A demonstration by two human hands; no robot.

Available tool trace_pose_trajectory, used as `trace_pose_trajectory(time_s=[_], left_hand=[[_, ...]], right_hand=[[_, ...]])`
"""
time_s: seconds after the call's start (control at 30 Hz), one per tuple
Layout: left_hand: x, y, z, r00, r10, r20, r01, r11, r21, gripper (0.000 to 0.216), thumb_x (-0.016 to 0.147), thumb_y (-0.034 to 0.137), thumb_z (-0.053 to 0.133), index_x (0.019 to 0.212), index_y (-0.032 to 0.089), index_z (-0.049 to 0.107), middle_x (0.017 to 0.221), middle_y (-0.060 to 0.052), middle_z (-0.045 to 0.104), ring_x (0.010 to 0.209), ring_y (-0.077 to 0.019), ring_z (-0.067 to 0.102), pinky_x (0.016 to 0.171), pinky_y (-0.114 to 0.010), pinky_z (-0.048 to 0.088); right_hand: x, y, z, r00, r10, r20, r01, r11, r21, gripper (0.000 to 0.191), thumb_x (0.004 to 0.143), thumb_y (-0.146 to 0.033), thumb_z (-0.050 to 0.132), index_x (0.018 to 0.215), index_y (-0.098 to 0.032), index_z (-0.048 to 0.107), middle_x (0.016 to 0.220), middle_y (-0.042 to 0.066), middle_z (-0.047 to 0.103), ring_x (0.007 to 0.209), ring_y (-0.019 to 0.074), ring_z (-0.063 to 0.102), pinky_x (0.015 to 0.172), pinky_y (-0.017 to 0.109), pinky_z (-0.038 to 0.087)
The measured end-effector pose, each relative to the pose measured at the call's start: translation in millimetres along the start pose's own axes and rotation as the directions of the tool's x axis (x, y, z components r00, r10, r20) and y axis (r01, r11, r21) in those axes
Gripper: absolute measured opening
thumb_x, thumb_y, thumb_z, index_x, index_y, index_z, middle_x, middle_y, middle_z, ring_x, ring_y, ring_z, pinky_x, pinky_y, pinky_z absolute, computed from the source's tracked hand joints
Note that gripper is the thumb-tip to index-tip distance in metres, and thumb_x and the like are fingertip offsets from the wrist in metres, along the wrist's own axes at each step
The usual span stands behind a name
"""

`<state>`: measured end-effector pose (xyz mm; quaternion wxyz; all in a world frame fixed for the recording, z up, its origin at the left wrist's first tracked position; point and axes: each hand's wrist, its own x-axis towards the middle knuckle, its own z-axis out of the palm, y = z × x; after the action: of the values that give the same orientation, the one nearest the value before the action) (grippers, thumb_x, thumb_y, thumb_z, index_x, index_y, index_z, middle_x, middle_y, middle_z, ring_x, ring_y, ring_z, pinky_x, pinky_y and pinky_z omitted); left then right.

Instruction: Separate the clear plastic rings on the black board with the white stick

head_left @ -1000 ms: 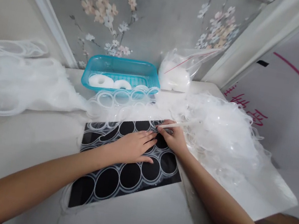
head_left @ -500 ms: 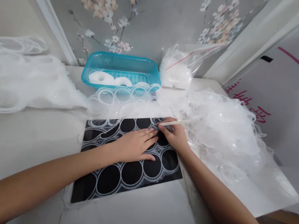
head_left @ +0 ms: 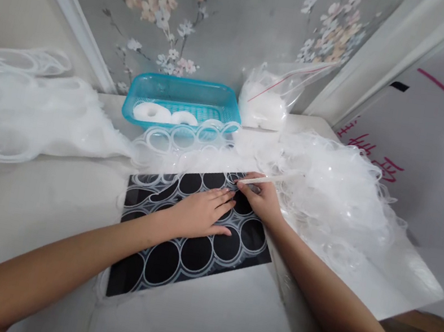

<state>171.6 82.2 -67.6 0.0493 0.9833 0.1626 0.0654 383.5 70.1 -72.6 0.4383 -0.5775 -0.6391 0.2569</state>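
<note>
A black sheet (head_left: 162,263) lies flat on the table, overlaid with a clear film patterned with rows of white-edged rings. My left hand (head_left: 203,212) rests on it, palm down, its fingers stretched toward the right. At the sheet's far right corner, my right hand (head_left: 262,196) is closed around a thin white stick-like tool (head_left: 265,180). The tool slants with its lower end toward the rings near my left fingertips; what its tip touches is too small to make out. A loose curl of film (head_left: 165,190) stands up at the sheet's far left part.
Behind the sheet stands a blue plastic basket (head_left: 151,79) with white ring-shaped pieces (head_left: 153,112) inside. A zip bag (head_left: 265,102) of white material sits beside it. Piles of ring-cut clear film (head_left: 330,185) fill the right, and more film (head_left: 29,115) lies left. A whiteboard (head_left: 441,239) rises at right.
Both hands stay almost in place, the left flat on the sheet and the right holding the tool at the far corner. The camera view has shifted very slightly.
</note>
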Motion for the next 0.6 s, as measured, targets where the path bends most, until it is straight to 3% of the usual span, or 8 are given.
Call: trace_pose_trajectory(time_s=[0.3, 0.43, 0.53, 0.6], left_hand=[[0.6, 1.0, 0.9, 1.0, -0.007, -0.011, 0.007, 1.0, -0.007, 0.073, 0.097, 0.062, 0.044, 0.14, 0.003, 0.051, 0.149, -0.023, 0.045, 0.141, -0.0317, 0.044, 0.116, -0.041, 0.033], [1.8, 1.9, -2.6, 1.0, -0.019, 0.016, 0.019, 1.0, -0.013, 0.073, 0.096, 0.062, 0.045, 0.141, 0.003, 0.05, 0.149, -0.023, 0.045, 0.14, -0.0317, 0.044, 0.117, -0.04, 0.032], [3.2, 2.8, -6.4, 0.999, -0.018, 0.028, 0.02, 0.998, -0.064, 0.076, 0.095, 0.06, 0.049, 0.142, 0.0, 0.047, 0.149, -0.026, 0.043, 0.142, -0.0329, 0.041, 0.118, -0.042, 0.031], [3.6, 3.0, -8.6, 0.998, -0.024, 0.051, 0.029, 0.995, -0.099, 0.078, 0.094, 0.06, 0.052, 0.143, -0.001, 0.046, 0.15, -0.027, 0.041, 0.143, -0.0341, 0.039, 0.118, -0.044, 0.031]], right_hand=[[3.6, 2.0, -2.8, 0.999, -0.043, 0.02, 0.044, 0.997, -0.059, 0.012, 0.083, -0.029, 0.065, 0.081, -0.021, 0.074, 0.083, 0.007, 0.075, 0.082, 0.0241, 0.068, 0.078, 0.038, 0.053], [-6.0, 3.3, 2.3, 0.994, -0.102, 0.028, 0.106, 0.971, -0.216, 0.015, 0.087, -0.028, 0.06, 0.087, -0.022, 0.074, 0.091, 0.008, 0.076, 0.103, 0.0296, 0.066, 0.091, 0.046, 0.052], [-17.7, 0.5, 11.1, 0.974, -0.217, 0.061, 0.221, 0.869, -0.442, 0.019, 0.089, -0.02, 0.053, 0.092, -0.025, 0.072, 0.093, 0.005, 0.077, 0.123, 0.0309, 0.057, 0.111, 0.055, 0.036], [-13.1, -1.8, 9.6, 0.947, -0.29, 0.135, 0.314, 0.762, -0.567, 0.021, 0.085, -0.015, 0.054, 0.092, -0.025, 0.071, 0.087, 0.004, 0.076, 0.124, 0.0306, 0.055, 0.117, 0.06, 0.022]])
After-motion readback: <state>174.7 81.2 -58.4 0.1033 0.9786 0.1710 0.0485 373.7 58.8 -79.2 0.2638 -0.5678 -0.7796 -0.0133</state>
